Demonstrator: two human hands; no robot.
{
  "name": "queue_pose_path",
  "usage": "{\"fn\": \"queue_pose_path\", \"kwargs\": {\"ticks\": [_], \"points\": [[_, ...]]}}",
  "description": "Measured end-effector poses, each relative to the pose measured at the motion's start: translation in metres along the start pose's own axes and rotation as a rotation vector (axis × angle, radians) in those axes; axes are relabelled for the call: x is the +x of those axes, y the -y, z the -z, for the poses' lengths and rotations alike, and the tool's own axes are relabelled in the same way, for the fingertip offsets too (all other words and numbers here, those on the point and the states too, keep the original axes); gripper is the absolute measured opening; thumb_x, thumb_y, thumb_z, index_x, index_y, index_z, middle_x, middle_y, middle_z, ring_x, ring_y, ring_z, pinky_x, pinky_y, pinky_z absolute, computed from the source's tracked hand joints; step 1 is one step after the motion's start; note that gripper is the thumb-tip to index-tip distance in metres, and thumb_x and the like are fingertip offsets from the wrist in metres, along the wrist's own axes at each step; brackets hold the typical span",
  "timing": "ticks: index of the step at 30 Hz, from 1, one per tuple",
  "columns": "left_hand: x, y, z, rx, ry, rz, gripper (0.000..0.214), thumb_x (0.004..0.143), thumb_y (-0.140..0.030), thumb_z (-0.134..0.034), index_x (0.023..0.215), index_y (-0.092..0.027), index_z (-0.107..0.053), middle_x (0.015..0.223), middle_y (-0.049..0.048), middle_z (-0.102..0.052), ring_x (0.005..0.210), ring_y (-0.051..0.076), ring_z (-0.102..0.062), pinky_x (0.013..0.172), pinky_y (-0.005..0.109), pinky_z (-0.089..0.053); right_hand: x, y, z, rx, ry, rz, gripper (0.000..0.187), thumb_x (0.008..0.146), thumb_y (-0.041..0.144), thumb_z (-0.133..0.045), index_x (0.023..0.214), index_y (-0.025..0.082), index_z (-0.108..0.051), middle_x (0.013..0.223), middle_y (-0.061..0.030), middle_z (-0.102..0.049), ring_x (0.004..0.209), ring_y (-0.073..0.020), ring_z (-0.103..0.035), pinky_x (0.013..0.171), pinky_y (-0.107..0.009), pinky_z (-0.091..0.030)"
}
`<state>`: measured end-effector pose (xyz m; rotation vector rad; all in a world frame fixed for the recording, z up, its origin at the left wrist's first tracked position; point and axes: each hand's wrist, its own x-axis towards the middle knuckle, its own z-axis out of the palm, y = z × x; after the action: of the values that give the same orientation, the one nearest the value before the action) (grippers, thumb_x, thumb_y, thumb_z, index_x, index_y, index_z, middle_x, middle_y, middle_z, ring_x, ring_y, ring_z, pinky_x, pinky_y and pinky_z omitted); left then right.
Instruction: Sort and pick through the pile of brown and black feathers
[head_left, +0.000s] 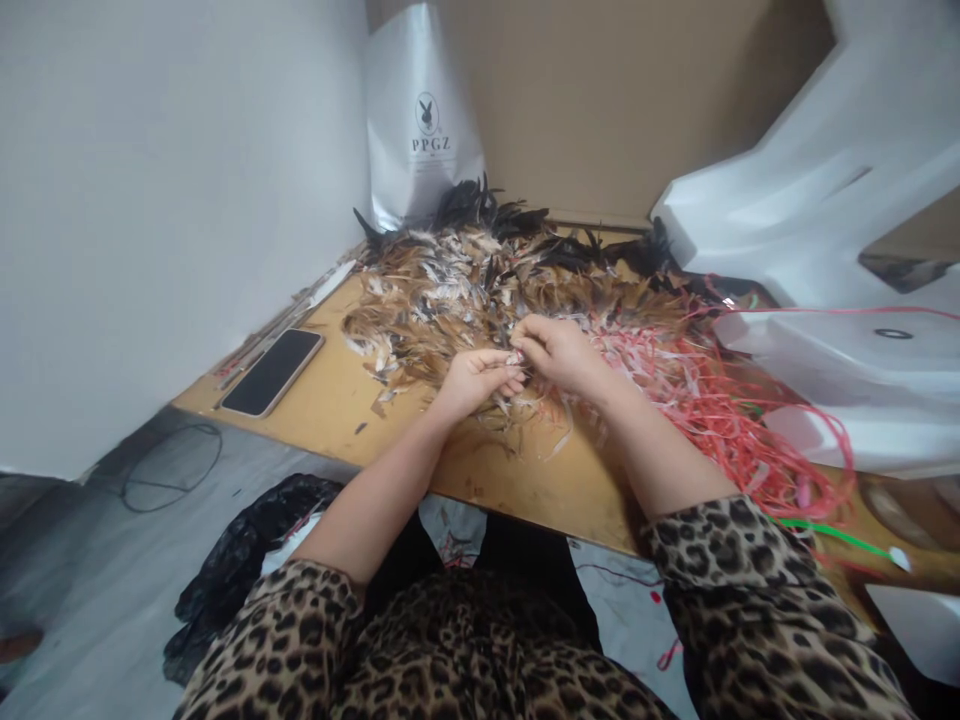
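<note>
My left hand (478, 382) and my right hand (556, 352) meet over the table, fingertips pinched together. Between them is a small whitish and reddish piece (515, 358), mostly covered by the fingers and too small to name. Just beyond both hands spreads a large heap of brown, white and black feathers (450, 290). Beside my right forearm lies a tangled pile of red and pale pink ribbon-like strips (705, 420). Loose feather bits and thin strands lie on the tabletop below my hands.
A phone (274, 372) lies on the yellowish table (337, 405) at left, near the wall. Behind the feathers stands a white printed bag (420, 120). White machine-like bodies (795, 200) rise at right. A green strip (840, 535) lies nearby, and a black plastic bag (240, 560) below.
</note>
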<state>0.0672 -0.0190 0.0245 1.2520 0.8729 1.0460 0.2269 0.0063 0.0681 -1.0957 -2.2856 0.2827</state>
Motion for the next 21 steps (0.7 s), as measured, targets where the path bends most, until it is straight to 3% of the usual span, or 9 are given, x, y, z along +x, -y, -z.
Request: {"fn": "queue_pose_path", "kwargs": {"ticks": [4,10,16,21], "points": [[0.0008,0.0016,0.001,0.06,-0.055,0.022,0.03,0.064,-0.035,-0.07,0.077,-0.009,-0.063,0.065,0.0049,-0.065,0.052,0.01,-0.06,0.049,0.021,-0.048,0.0003,-0.0049,-0.0005,-0.07,0.022,-0.002,0.017,0.082,0.025,-0.044,0.081,0.017,-0.059,0.07,-0.0027,-0.062,0.064,-0.0131,-0.053,0.061,-0.022,-0.033],[-0.0026,-0.0043,0.0005,0.16,-0.017,0.078,0.031,0.066,-0.041,-0.068,0.071,-0.01,-0.062,0.054,0.0017,-0.059,0.043,0.007,-0.053,0.04,0.016,-0.039,0.0002,-0.0065,-0.0043,-0.255,0.09,-0.071,0.02,0.084,0.026,-0.041,0.083,0.018,-0.059,0.073,-0.0054,-0.064,0.065,-0.0155,-0.053,0.061,-0.024,-0.031],[-0.0007,-0.0072,0.0049,0.009,-0.087,-0.121,0.025,0.065,-0.038,-0.069,0.069,-0.013,-0.067,0.066,0.0028,-0.062,0.048,0.004,-0.048,0.041,0.016,-0.034,-0.0003,-0.0053,-0.0052,-0.059,0.064,-0.002,0.017,0.082,0.023,-0.042,0.078,0.018,-0.059,0.07,-0.0023,-0.061,0.065,-0.0129,-0.053,0.062,-0.022,-0.033],[0.0021,-0.0041,0.0066,-0.245,-0.043,-0.109,0.022,0.067,-0.033,-0.069,0.076,-0.014,-0.069,0.071,0.0039,-0.063,0.056,0.005,-0.05,0.045,0.015,-0.034,0.0002,-0.0014,-0.0019,0.091,0.005,-0.005,0.016,0.081,0.021,-0.044,0.077,0.016,-0.059,0.07,-0.002,-0.061,0.064,-0.0118,-0.052,0.062,-0.021,-0.035]]}}
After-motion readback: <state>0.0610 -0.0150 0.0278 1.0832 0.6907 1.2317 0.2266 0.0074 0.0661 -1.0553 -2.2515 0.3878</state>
